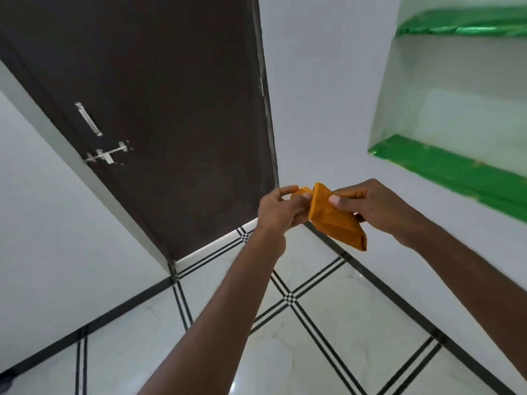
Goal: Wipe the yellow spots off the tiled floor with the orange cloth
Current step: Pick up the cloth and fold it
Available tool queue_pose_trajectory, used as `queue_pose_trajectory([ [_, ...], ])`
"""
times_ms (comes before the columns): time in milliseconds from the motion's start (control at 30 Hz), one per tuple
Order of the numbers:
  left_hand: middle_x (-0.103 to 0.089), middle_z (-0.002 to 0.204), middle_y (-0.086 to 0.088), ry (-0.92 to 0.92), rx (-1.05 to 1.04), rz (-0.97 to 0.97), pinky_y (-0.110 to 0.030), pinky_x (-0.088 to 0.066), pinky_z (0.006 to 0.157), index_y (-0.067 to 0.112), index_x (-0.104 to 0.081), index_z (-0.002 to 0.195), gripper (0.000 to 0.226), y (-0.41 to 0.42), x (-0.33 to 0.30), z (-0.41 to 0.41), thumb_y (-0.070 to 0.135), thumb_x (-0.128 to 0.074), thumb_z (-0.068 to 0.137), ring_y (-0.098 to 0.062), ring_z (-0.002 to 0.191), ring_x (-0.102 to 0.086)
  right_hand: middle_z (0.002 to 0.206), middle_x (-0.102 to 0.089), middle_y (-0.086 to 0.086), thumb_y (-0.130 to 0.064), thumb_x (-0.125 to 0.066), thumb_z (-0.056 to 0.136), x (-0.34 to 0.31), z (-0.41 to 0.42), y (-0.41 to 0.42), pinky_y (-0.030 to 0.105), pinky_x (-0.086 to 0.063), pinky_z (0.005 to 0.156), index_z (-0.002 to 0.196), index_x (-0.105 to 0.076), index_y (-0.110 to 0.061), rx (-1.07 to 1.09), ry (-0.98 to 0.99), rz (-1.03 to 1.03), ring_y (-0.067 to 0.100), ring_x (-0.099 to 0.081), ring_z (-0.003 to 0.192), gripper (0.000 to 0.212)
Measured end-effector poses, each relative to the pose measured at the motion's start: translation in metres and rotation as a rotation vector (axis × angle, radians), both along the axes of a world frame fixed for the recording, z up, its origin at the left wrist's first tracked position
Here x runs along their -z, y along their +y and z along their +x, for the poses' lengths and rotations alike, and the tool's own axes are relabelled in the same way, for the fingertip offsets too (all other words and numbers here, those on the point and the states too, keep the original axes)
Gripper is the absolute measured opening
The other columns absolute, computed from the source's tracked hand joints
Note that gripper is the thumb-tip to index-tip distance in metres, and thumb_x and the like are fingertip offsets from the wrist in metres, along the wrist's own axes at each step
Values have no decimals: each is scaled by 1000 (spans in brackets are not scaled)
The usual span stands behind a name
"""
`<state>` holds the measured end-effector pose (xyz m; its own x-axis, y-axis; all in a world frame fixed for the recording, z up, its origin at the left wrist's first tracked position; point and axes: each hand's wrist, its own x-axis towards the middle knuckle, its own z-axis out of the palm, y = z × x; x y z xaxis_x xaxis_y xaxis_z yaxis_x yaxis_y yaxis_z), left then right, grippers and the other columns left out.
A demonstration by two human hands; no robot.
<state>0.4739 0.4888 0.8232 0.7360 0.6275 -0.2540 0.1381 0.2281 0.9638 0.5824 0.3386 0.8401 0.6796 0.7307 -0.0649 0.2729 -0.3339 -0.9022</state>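
A folded orange cloth (333,220) hangs in the air in front of me, held between both hands well above the floor. My right hand (376,209) pinches its upper edge with thumb on top. My left hand (278,209) grips the cloth's left corner with its fingertips. Below lies the white tiled floor (328,343) with black double-line borders. No yellow spots show on the visible tiles.
A dark brown door (159,109) with a metal handle and bolt stands shut at the left. White walls meet at a corner behind the cloth. A wall niche with green-lined shelves (445,166) is at the right.
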Motion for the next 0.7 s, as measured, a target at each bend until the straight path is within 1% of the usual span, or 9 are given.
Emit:
queue_pose_trajectory([
  [100, -73, 108, -10, -128, -58, -38, -32, -63, 78, 15, -56, 129, 44, -28, -35, -20, 14, -74, 89, -20, 89, -76, 118, -75, 6, -36, -66, 97, -28, -9, -25, 52, -57, 97, 127, -72, -19, 92, 73, 96, 30, -70, 110, 35],
  [200, -73, 113, -11, -254, -67, -23, -35, -62, 82, 14, -51, 133, 50, -53, -50, -46, 12, -73, 88, -23, 98, -74, 122, -73, 8, -40, -67, 96, -45, -17, -41, 57, -56, 98, 131, -69, -20, 178, 197, 189, 34, -69, 112, 40],
  [300, -74, 110, -10, -246, -63, 60, -35, -62, 83, 17, -55, 129, 44, -68, -56, -70, 11, -73, 89, -22, 99, -74, 124, -73, 7, -37, -63, 99, -62, -25, -52, 50, -57, 95, 133, -68, -20, 223, 272, 288, 32, -67, 115, 38],
  [367, -75, 107, -9, -179, -21, 155, -37, -62, 83, 17, -59, 126, 38, -69, -59, -85, 7, -70, 91, -21, 96, -75, 127, -71, 8, -34, -61, 101, -81, -27, -60, 43, -56, 87, 136, -64, -17, 276, 312, 373, 31, -65, 117, 39],
  [400, -75, 106, -10, -119, 35, 200, -37, -62, 84, 15, -61, 125, 35, -67, -60, -92, 5, -68, 92, -20, 94, -75, 129, -70, 8, -33, -60, 101, -93, -28, -65, 44, -56, 90, 138, -63, -16, 282, 316, 410, 30, -64, 118, 40],
  [467, -75, 106, -10, 33, 197, 265, -38, -60, 90, 16, -67, 120, 29, -62, -62, -106, 7, -66, 93, -17, 94, -74, 132, -69, 6, -34, -61, 101, -114, -29, -75, 49, -53, 103, 138, -63, -15, 245, 284, 455, 29, -63, 122, 42],
  [533, -74, 110, -5, 130, 321, 321, -40, -55, 99, 21, -70, 118, 26, -61, -69, -115, 15, -66, 94, -16, 102, -71, 131, -70, 6, -36, -61, 100, -134, -36, -84, 50, -52, 107, 137, -64, -15, 162, 237, 469, 28, -65, 122, 42],
  [633, -71, 120, 0, 17, 390, 317, -44, -48, 108, 23, -62, 129, 44, -72, -92, -119, 32, -74, 87, -17, 115, -66, 124, -74, 7, -36, -60, 101, -157, -52, -92, 46, -56, 99, 131, -67, -14, 45, 207, 461, 27, -70, 116, 38],
  [700, -68, 128, 2, -115, 436, 321, -44, -45, 110, 21, -55, 137, 56, -83, -110, -117, 34, -76, 86, -17, 121, -63, 120, -75, 8, -36, -62, 100, -172, -64, -95, 42, -58, 90, 127, -69, -13, 0, 213, 471, 27, -72, 111, 36],
])
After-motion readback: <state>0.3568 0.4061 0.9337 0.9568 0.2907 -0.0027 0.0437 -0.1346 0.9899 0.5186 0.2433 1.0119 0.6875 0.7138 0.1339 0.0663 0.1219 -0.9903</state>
